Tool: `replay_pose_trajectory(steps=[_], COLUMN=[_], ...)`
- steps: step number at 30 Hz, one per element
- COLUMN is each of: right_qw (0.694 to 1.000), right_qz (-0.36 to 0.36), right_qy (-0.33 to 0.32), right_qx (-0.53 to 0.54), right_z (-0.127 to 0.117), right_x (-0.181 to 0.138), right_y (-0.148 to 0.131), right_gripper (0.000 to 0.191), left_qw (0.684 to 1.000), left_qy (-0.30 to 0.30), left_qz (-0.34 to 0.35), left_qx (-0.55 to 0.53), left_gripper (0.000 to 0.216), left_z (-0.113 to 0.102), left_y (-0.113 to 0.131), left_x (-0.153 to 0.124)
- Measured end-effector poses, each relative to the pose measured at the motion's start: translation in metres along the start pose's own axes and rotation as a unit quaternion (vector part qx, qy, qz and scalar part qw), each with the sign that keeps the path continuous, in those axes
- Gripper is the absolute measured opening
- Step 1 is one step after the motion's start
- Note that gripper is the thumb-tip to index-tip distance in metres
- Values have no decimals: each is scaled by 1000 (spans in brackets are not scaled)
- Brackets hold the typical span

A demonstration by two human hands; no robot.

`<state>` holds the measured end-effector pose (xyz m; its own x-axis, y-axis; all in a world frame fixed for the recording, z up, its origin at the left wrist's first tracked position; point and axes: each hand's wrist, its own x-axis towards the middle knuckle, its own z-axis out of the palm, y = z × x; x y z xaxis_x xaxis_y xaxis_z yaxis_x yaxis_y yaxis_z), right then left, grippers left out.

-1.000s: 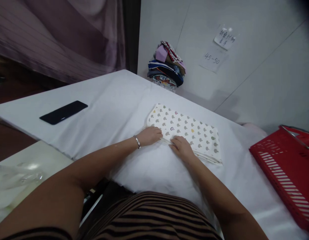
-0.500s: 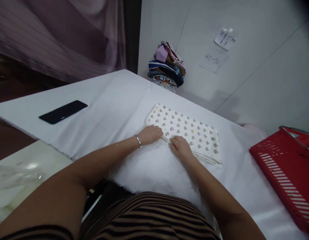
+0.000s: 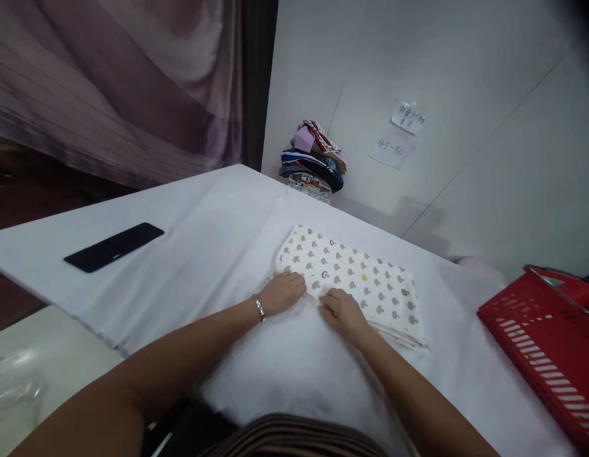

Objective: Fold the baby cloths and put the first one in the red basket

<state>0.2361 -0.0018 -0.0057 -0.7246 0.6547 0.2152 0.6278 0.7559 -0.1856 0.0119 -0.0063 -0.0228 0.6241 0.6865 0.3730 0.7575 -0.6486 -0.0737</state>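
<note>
A white folded cloth [image 3: 356, 273], printed with small grey mushroom-like shapes and a few coloured ones, lies flat on the white-covered table [image 3: 213, 222]. Its layered edge faces me. My left hand [image 3: 284, 291], with a silver bracelet at the wrist, is closed at the near left edge of the cloth, fingers over the top. Close beside it, my right hand [image 3: 343, 312] pinches the same near edge, its thumb against the layers. Both hands hide parts of that edge.
A flat black phone-like slab [image 3: 114, 247] lies on the left of the table. Folded clothes [image 3: 313, 158] are stacked by the wall, under paper notes [image 3: 394, 136]. At the right stands a red plastic basket [image 3: 537, 343]. Clear plastic [image 3: 13, 393] lies lower left.
The whole scene sits lower in the picture, as my head has tilted up. Both hands stay on the near edge of the cloth, with little movement against it.
</note>
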Motion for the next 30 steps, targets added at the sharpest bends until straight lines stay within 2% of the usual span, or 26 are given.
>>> replay_pose_trajectory(steps=[4,7,12,15,20,26,30], right_qw=[997,997,998,994,994,987,987], right_qz=[11,26,38,64,52,97,95], right_qy=[-1,24,-52,-86,-92,-117,-121], right_qx=[81,70,20,-15,-36,-45,-52], right_z=[-13,-10,13,24,27,23,23], right_x=[22,54,114,134,136,134,134], right_y=[16,36,75,93,105,111,114], right_gripper=[23,31,49,56,58,65,65], left_qw=[1000,999,997,997,994,992,992], left_qy=[14,20,35,22,-2,7,16], left_qz=[-8,-17,-13,-30,-56,-64,-69], left_qx=[-14,-35,-61,-71,-94,-107,-102], left_gripper=[11,11,14,13,10,13,16], left_z=[2,2,3,5,8,6,4], left_y=[-1,-1,-3,-5,-7,-9,-9], left_x=[-3,-4,-1,1,2,3,3])
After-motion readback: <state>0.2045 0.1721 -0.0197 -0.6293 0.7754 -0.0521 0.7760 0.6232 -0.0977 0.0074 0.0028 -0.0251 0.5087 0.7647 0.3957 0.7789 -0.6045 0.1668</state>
